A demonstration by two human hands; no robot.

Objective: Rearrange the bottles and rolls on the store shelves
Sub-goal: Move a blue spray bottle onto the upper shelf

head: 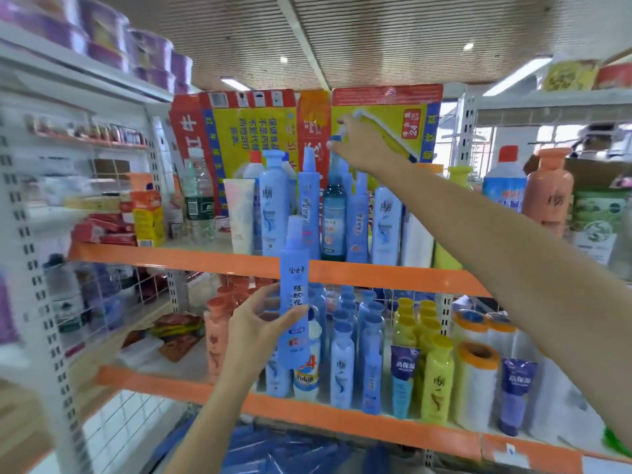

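Observation:
My left hand [260, 319] grips a tall light-blue bottle [294, 268] upright in front of the orange edge of the upper shelf [171, 256]. My right hand [359, 145] reaches over the upper shelf and closes around the top of a dark teal bottle [334, 220] that stands in a row of light-blue bottles [309, 200]. On the lower shelf [307, 419] stand blue, yellow and peach bottles, and at its right are plastic-wrapped rolls [477, 381].
Coloured cardboard [260, 128] backs the upper shelf. Boxes and a green water bottle [198, 200] stand at its left, a peach bottle [549, 189] at its right. Purple packs [102, 32] fill the top left shelf. Blue packets [284, 449] lie below.

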